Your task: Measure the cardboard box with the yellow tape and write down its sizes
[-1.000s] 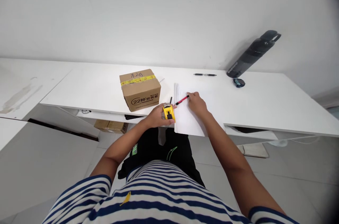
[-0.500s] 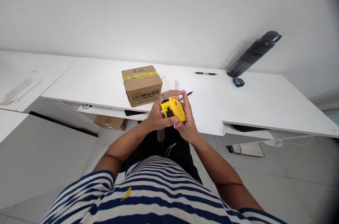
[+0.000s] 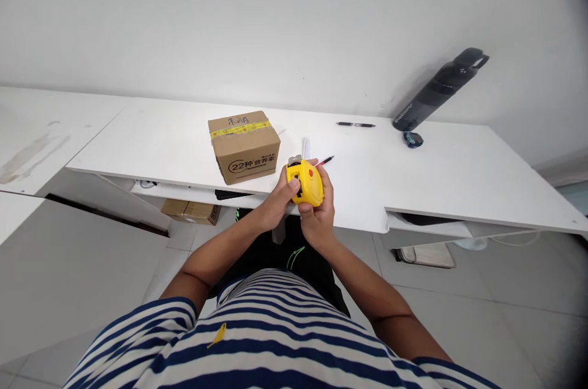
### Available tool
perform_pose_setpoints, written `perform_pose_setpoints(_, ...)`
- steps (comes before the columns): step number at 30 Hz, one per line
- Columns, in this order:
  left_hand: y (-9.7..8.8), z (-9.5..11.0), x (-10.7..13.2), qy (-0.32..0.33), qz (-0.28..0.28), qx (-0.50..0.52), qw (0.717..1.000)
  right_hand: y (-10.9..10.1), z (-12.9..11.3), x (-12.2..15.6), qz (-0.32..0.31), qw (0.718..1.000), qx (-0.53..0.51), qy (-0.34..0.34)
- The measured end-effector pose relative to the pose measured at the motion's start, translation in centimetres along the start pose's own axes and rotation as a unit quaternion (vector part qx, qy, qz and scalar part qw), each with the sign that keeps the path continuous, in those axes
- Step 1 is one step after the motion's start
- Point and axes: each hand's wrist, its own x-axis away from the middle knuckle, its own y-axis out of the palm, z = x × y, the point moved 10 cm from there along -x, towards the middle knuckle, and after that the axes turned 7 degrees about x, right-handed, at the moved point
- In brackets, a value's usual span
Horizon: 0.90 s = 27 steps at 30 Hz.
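Observation:
A yellow tape measure (image 3: 313, 184) with a black lock button and a metal end hook is held between both hands, above the desk's front edge. My right hand (image 3: 320, 222) is wrapped round its right side and underside. My left hand (image 3: 276, 200) grips it from the left, with the thumb on the black button. Left of the hands stands a closed cardboard box (image 3: 245, 147) with yellow tape across its top. Beneath and behind the tape measure lie white paper (image 3: 361, 193) and a red-and-black pen (image 3: 326, 160), partly hidden by it.
On the white desk (image 3: 459, 174), a black pen (image 3: 355, 124) lies near the wall. A dark bottle (image 3: 438, 92) stands at the back right, with a small dark round object (image 3: 413, 139) before it. Under the desk are a cardboard box (image 3: 190, 211) and a flat pale object (image 3: 425, 256).
The tape measure has turned and shifted slightly right, its hook now pointing up and away. My left thumb has moved onto the black button, and my right fingers have closed round the case.

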Motion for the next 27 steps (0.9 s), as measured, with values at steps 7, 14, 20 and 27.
perform_pose_setpoints(7, -2.3, 0.3, 0.0, -0.004, 0.042, -0.035, 0.998, 1.0, -1.2, -1.2, -0.033, 0.999, 0.036, -0.008)
perform_pose_setpoints(14, -7.1, 6.5, 2.2, 0.019, 0.117, -0.221, 0.968, 3.8, -0.8, -4.4, -0.15, 0.948, -0.202, 0.196)
perform_pose_setpoints(20, -16.3, 9.7, 0.9, -0.014, 0.182, -0.559, 0.809, 3.8, -0.9, -5.3, -0.24, 0.897, -0.264, 0.26)
perform_pose_setpoints(27, -17.3, 6.8, 0.9, -0.073, 0.054, -0.562, 0.822, 2.1, -0.7, -5.2, -0.248, 0.877, -0.302, 0.279)
